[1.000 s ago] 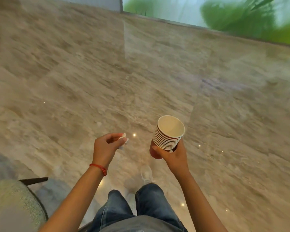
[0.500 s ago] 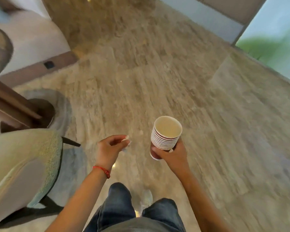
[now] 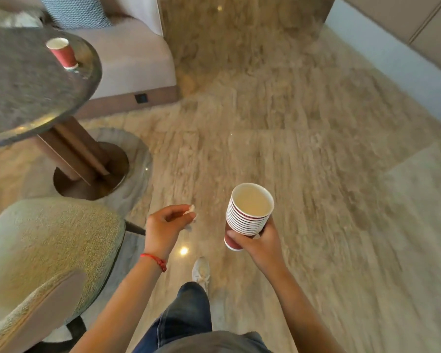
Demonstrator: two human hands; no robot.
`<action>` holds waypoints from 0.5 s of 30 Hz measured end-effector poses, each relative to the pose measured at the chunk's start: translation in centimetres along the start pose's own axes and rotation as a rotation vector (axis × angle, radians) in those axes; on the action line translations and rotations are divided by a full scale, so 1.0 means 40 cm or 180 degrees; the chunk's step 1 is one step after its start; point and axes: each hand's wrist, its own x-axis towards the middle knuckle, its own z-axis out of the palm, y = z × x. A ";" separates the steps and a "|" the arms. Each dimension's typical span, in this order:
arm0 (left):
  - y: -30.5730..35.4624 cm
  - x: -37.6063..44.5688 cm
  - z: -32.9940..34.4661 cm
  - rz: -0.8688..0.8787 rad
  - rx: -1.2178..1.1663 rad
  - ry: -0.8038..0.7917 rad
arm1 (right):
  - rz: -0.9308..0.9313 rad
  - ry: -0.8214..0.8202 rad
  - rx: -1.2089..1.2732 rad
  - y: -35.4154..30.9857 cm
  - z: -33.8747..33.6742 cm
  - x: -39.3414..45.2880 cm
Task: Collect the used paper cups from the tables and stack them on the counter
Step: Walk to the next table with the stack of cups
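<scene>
My right hand [image 3: 261, 244] grips a stack of several red paper cups [image 3: 248, 215] with white rims, held upright at waist height over the floor. My left hand [image 3: 167, 226] is level with it on the left and pinches a small white scrap of paper [image 3: 190, 211] between thumb and fingers. A single red paper cup [image 3: 63, 53] stands near the right edge of a round dark table [image 3: 23, 85] at the upper left, well away from both hands.
A green upholstered chair [image 3: 43, 253] sits at the lower left beside the table's brown pedestal base [image 3: 87, 169]. A beige sofa [image 3: 130, 54] with a patterned cushion stands behind the table. Polished marble floor stretches ahead and right, towards a pale wall [image 3: 392, 54].
The view has swung left as I walk: the table with its single cup, the sofa and the chair have come into sight. Both hands keep their hold and their positions.
</scene>
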 end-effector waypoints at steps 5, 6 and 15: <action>0.100 0.227 0.002 0.0024 0.0038 0.0004 | -0.0053 -0.0049 -0.0027 -0.083 0.073 0.236; 0.118 0.273 0.000 0.0007 0.0042 0.0009 | -0.0046 -0.0080 -0.0004 -0.099 0.087 0.280; 0.234 0.633 0.026 -0.0137 -0.0071 0.0336 | -0.0087 -0.0289 -0.0005 -0.199 0.170 0.675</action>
